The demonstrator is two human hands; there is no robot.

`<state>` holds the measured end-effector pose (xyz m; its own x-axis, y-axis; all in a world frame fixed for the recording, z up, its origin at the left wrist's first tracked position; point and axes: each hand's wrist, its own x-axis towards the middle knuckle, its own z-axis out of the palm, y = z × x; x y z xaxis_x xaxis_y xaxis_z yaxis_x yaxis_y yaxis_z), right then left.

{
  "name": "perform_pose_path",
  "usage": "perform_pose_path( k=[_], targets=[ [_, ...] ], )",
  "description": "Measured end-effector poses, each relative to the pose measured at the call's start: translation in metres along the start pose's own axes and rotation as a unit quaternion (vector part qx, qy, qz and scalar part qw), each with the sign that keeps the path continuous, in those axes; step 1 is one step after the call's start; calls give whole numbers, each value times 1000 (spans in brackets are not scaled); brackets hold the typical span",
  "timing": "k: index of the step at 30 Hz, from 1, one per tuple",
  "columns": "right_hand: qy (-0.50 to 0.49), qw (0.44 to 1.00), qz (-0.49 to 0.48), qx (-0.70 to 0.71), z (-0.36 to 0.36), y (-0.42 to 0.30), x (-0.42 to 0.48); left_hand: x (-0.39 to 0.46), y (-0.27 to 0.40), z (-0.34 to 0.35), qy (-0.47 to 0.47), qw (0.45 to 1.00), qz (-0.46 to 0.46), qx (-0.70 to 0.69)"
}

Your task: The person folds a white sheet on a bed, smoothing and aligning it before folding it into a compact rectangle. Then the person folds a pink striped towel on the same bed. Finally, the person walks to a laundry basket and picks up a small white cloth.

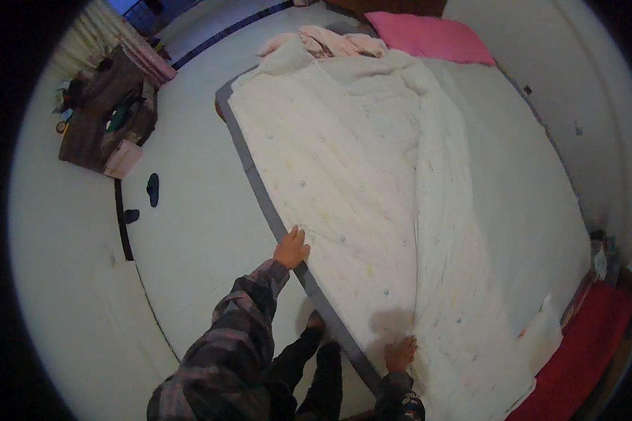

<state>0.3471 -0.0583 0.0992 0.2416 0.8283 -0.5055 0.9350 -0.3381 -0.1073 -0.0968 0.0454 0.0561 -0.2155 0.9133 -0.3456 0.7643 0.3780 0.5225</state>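
A pale quilt (342, 173) with small printed motifs lies across the bed, its right part folded into long lengthwise creases. My left hand (292, 249) rests on the quilt's left edge, beside the grey border of the bed. Whether its fingers grip the cloth cannot be made out. Closer to me, my right hand (400, 353) is curled at the fold line, with its fingers closed on the quilt fabric. The grey mattress edge (260, 194) runs along the quilt's left side.
A pink pillow (429, 38) and a bunched peach cloth (342, 43) lie at the bed's far end. Red cloth (584, 347) covers something at the lower right. A dark cabinet (92, 123), a box (123, 159) and dark slippers (152, 190) are at left.
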Motion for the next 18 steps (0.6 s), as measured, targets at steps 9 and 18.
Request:
perform_pose_path(
  k=[9, 18],
  targets=[
    [-21, 999, 0, -46, 13, 38, 52, 44, -16, 27, -13, 999, 14, -33],
    [19, 996, 82, -32, -43, -117, 50, 68, 17, -85, -192, 977, -66, -58]
  ],
)
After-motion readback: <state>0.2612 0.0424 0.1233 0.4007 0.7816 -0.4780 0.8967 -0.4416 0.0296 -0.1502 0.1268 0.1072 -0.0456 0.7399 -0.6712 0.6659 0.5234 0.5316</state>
